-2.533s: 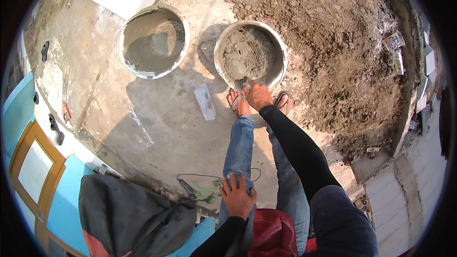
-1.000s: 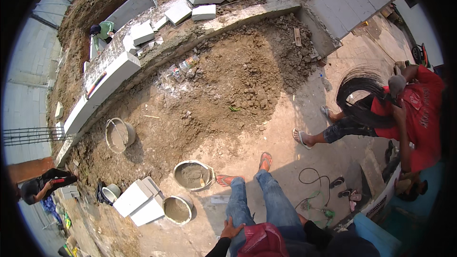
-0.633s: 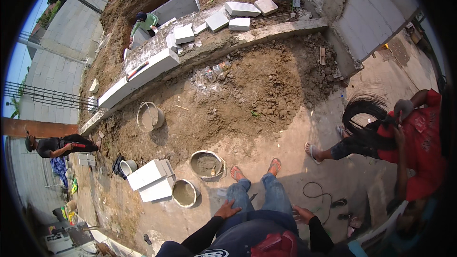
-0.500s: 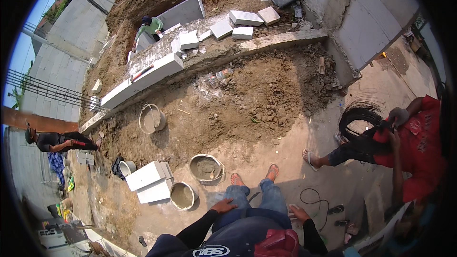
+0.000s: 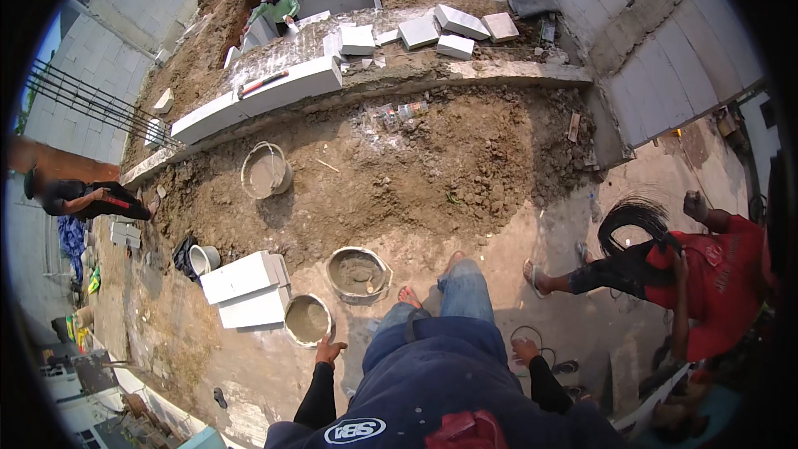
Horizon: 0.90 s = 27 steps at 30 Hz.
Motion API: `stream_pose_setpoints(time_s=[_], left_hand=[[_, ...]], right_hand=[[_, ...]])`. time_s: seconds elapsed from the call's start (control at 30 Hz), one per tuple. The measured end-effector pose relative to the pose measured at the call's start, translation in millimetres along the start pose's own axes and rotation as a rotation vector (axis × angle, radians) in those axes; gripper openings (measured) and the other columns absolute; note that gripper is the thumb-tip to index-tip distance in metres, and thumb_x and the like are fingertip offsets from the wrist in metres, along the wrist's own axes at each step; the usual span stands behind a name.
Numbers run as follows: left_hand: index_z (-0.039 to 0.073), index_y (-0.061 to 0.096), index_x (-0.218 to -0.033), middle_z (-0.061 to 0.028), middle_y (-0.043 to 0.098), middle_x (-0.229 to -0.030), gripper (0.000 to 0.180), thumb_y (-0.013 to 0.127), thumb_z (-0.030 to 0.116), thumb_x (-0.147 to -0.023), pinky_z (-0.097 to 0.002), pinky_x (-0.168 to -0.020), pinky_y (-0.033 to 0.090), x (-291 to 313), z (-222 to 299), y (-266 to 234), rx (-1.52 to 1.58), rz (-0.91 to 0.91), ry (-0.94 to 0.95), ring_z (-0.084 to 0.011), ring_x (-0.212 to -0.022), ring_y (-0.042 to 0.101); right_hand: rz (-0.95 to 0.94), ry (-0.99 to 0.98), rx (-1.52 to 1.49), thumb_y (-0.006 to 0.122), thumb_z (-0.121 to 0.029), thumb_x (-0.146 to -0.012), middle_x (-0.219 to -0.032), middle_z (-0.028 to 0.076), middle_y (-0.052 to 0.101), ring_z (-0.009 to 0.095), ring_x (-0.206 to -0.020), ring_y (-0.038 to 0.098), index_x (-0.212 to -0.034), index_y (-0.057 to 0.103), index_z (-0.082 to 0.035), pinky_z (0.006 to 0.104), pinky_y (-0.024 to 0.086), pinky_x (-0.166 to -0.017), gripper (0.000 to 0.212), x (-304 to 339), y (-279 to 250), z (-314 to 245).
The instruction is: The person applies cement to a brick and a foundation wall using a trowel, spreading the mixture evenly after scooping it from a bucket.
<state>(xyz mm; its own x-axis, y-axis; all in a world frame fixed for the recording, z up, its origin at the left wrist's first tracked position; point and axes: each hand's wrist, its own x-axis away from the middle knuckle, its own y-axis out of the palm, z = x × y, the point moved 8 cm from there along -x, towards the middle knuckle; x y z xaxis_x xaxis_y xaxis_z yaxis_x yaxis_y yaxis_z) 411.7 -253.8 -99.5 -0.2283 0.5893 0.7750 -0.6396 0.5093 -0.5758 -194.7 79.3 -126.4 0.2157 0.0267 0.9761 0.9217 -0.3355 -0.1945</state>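
Your left hand hangs empty, fingers spread, just below a mortar bucket; white blocks lie further left. Your right hand is loosely open beside a cable.

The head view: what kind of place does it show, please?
Most likely an outdoor building site. White building blocks lie stacked on bare soil, buckets of grey mortar stand on the ground, and a low block wall is being laid beside a dug trench.
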Motion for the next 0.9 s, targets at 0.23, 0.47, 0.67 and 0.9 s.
stream_pose_setpoints(time_s=[0.23,0.47,0.67,0.9], left_hand=[[0.016,0.032,-0.157,-0.0179,0.028,-0.16,0.073,0.066,0.029,-0.093,-0.0768,-0.091,0.044,52.8,-28.2,99.3,0.383,-0.294,-0.652,-0.0478,-0.138,0.037],[0.012,0.034,-0.157,-0.0192,0.043,-0.153,0.078,0.071,0.031,-0.091,-0.0588,-0.103,0.041,56.4,196.0,124.9,0.627,-0.139,-0.484,-0.0359,-0.138,0.043],[-0.002,0.042,-0.149,-0.0271,0.048,-0.147,0.073,0.074,0.028,-0.091,-0.0443,-0.11,0.042,91.9,357.8,133.1,0.681,-0.127,-0.352,-0.036,-0.136,0.048],[-0.002,0.054,-0.14,-0.0178,0.064,-0.13,0.049,0.064,0.022,-0.099,-0.0353,-0.102,0.048,100.0,392.7,195.3,0.647,-0.219,-0.619,-0.0211,-0.121,0.058]], right_hand=[[0.315,-0.7,0.83,0.063,-0.04,-0.092,-0.108,0.022,0.069,0.038,-0.097,0.068,-0.121,0.067,-0.012,0.0511,0.055,-0.081,0.041,-23.9,-55.7,-256.8],[0.321,-0.842,1.28,0.058,-0.039,-0.094,-0.096,0.023,0.07,0.041,-0.088,0.069,-0.124,0.064,-0.012,0.0533,0.055,-0.079,0.04,-117.8,-2.8,-587.6],[0.059,-0.987,1.268,0.057,-0.032,-0.094,-0.103,0.025,0.069,0.045,-0.094,0.067,-0.122,0.057,-0.007,0.0561,0.053,-0.081,0.038,-237.2,156.9,-807.7],[0.161,-1.003,1.392,0.054,-0.031,-0.1,-0.1,0.024,0.07,0.043,-0.082,0.067,-0.155,0.033,-0.01,0.0556,0.053,-0.075,0.063,-384.7,258.7,-1033.5]])
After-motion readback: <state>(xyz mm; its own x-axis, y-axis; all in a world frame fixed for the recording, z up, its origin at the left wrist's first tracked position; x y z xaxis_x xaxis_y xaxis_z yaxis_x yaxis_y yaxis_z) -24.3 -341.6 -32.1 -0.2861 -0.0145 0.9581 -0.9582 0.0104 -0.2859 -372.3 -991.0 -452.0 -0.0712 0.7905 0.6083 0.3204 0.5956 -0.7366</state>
